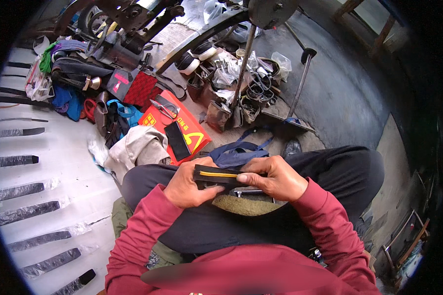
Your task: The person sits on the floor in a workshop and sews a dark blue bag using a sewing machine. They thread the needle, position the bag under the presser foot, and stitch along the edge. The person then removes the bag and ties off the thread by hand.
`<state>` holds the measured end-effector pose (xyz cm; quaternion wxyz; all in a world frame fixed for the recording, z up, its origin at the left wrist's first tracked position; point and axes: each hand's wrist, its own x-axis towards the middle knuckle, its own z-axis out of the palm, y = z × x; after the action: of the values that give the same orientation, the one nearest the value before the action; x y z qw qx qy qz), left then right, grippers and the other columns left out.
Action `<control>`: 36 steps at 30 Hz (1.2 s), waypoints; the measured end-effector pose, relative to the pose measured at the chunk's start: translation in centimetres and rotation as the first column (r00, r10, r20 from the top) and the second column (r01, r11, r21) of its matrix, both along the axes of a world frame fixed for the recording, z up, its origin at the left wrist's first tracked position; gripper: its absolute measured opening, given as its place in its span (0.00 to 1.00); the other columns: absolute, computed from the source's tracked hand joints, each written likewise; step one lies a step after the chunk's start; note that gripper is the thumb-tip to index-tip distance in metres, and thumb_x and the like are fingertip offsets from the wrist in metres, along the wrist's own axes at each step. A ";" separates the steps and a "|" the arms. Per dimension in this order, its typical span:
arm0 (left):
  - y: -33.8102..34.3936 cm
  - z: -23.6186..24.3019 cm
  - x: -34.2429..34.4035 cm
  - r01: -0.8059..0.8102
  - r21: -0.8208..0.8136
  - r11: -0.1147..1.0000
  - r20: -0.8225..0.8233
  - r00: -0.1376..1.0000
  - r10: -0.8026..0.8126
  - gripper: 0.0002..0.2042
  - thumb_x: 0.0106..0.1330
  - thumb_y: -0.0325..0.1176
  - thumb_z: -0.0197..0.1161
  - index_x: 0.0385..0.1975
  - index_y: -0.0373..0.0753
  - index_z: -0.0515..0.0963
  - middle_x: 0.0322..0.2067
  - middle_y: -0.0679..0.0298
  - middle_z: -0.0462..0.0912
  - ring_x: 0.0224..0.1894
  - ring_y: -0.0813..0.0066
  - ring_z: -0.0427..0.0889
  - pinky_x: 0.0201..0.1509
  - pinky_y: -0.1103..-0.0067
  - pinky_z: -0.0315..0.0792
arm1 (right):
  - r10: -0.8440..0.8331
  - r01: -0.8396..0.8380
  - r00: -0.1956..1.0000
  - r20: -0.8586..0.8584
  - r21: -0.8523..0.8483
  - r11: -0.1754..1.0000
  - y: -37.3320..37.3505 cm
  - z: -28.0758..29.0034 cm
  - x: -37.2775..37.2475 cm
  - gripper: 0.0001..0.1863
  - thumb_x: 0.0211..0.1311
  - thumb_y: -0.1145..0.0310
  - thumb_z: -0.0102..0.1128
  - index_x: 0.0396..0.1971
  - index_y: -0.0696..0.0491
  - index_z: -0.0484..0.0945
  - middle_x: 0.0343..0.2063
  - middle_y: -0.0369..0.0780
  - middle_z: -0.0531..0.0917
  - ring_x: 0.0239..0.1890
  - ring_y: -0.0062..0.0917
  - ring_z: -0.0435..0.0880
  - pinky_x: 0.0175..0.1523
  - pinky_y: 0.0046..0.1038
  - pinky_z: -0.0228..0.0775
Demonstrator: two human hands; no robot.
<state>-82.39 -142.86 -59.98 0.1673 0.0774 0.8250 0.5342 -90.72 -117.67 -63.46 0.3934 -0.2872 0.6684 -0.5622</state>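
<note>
Above my lap I hold a black zipper (216, 174) with yellow teeth, stretched sideways between my two hands. My left hand (192, 183) is closed on its left end, thumb below. The right hand (275, 178) pinches the other end, thumb on top near the yellow teeth. Just under the hands a fuzzy olive-beige piece (251, 206) lies across my lap, with a shiny metal rod or frame (253, 191) by it. What the curled fingers behind the zipper touch is hidden.
Beyond my knees are a red box (194, 125) bearing scissors (164, 109) and a black phone (176, 141), a blue strap bundle (238, 153) and a bag of tools (221, 110). A metal machine (128, 44) stands ahead. Wrapped black strips (22, 189) lie on the white surface at left.
</note>
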 end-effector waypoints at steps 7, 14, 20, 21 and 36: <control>1.3 0.2 0.0 -0.083 -0.017 0.996 -0.013 0.996 0.083 0.15 0.55 0.25 0.71 0.43 0.36 0.82 0.32 0.61 0.81 0.33 0.68 0.83 0.41 0.75 0.77 | -0.090 0.055 0.859 0.504 0.083 0.995 0.0 -0.5 0.0 0.13 0.67 0.64 0.70 0.42 0.59 0.87 0.21 0.31 0.79 0.24 0.13 0.72 0.30 0.19 0.62; 0.4 0.6 -0.5 0.118 -0.322 0.939 -0.100 0.982 -0.157 0.15 0.56 0.33 0.70 0.41 0.35 0.80 0.31 0.54 0.79 0.33 0.54 0.82 0.40 0.70 0.76 | -0.138 0.086 0.785 0.604 0.114 0.990 -0.5 -1.1 0.0 0.09 0.60 0.67 0.75 0.28 0.55 0.83 0.17 0.31 0.77 0.16 0.13 0.69 0.21 0.21 0.57; -1.9 1.1 -1.1 0.264 -0.082 0.961 0.149 0.957 -0.250 0.22 0.61 0.47 0.70 0.41 0.34 0.76 0.34 0.54 0.76 0.41 0.55 0.79 0.47 0.69 0.72 | -0.179 0.154 0.794 0.581 0.092 0.984 -1.5 -1.3 0.7 0.13 0.58 0.67 0.77 0.25 0.54 0.78 0.17 0.32 0.77 0.15 0.14 0.72 0.20 0.20 0.60; -2.2 1.0 -1.4 0.277 0.001 0.961 0.163 0.948 -0.273 0.24 0.63 0.52 0.68 0.41 0.34 0.75 0.33 0.55 0.75 0.40 0.57 0.78 0.47 0.70 0.71 | -0.168 0.139 0.795 0.583 0.093 0.986 -1.6 -1.3 0.7 0.14 0.58 0.67 0.77 0.25 0.54 0.77 0.17 0.32 0.77 0.15 0.15 0.72 0.20 0.20 0.60; -5.4 4.3 1.7 -0.021 0.011 1.000 0.273 0.962 0.017 0.13 0.70 0.39 0.58 0.37 0.32 0.75 0.31 0.66 0.72 0.34 0.76 0.69 0.40 0.77 0.65 | 0.107 -0.128 0.980 0.170 0.116 0.985 3.3 -0.8 -3.3 0.11 0.59 0.62 0.74 0.33 0.55 0.87 0.22 0.33 0.83 0.25 0.16 0.80 0.33 0.25 0.73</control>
<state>-80.73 -148.26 -55.64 0.2738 -0.0037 0.7910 0.5471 -94.00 -114.41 -64.22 0.4968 -0.2537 0.6499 -0.5162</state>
